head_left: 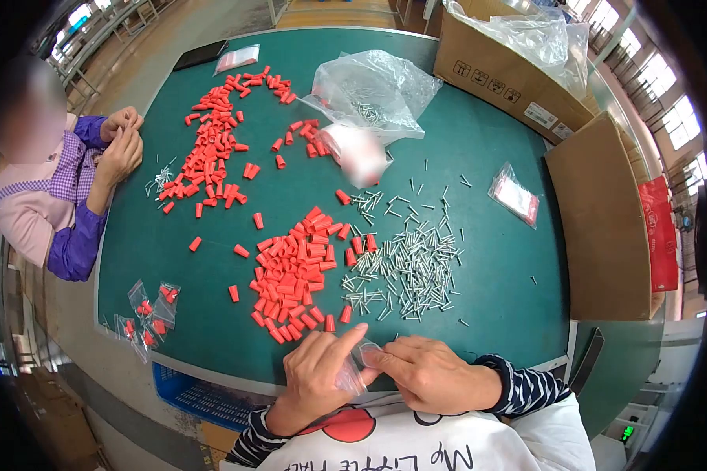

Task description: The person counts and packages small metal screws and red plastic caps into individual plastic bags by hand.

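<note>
Close to the table's front edge, my left hand (316, 375) is closed on a small clear plastic bag (352, 377), its index finger pointing up. My right hand (430, 378) pinches the bag's edge from the other side. What is inside the bag, if anything, I cannot make out. Just beyond my hands lies a heap of red twist-on wire connectors (291, 271). To its right spreads a pile of silver screws (416, 267), with a few red connectors at its left edge.
Across the left side, a co-worker's hands (122, 145) are near another red connector heap (212, 141). Several filled bags (148, 318) lie at the front left. A large plastic bag with screws (377, 90) lies at the back. Cardboard boxes (511, 74) stand along the right.
</note>
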`<state>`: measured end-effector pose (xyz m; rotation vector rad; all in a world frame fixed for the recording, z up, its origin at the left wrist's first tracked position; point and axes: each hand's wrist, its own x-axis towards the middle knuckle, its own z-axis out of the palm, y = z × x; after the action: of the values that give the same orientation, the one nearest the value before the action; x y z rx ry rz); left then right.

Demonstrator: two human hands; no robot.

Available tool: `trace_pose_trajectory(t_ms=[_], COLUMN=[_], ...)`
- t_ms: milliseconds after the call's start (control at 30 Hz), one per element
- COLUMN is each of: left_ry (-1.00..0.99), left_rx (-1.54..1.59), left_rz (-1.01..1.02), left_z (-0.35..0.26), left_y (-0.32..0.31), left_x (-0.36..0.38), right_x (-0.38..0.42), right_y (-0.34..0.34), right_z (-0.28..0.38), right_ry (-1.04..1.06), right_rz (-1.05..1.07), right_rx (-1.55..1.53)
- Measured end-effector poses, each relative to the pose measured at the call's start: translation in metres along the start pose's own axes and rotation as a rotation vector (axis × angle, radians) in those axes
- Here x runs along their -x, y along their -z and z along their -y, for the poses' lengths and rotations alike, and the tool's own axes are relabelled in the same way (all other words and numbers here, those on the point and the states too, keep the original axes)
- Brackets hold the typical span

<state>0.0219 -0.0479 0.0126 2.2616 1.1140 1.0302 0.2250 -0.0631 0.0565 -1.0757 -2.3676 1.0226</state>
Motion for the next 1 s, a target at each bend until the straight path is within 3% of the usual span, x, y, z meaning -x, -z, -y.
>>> trace_pose_trajectory(t_ms=[233,333,467,700,900,1000], left_ry=[0.024,0.098,0.146,0.196,0.216,0.211], left_rx=[0.010,0.061,0.146,0.283,0.309,0.293], left_rz=[-0.060,-0.158,-0.129,-0.100,-0.095,-0.109], left_z=[0.003,0.009,0.010,0.012,0.012,0.013], left_y=[-0.001,0.004,0.009,0.015,0.012,0.011], left_x=[0.006,0.007,0.010,0.018,0.018,0.016], right_x=[-0.010,-0.022,-0.041,-0.063,-0.071,-0.062], right_y=[0.002,0.013,0.016,0.018,0.025,0.024], right_z=[0.007,0.008,-0.026,-0.046,-0.049,-0.053], right_ry=[-0.026,-0.042,-0.029,-0.026,-0.026,-0.062], right_rz=[-0.002,-0.245,-0.273,-0.040,0.023,-0.046], right_rx=[-0.107,-0.172,0.388,0.641,0.530,0.218])
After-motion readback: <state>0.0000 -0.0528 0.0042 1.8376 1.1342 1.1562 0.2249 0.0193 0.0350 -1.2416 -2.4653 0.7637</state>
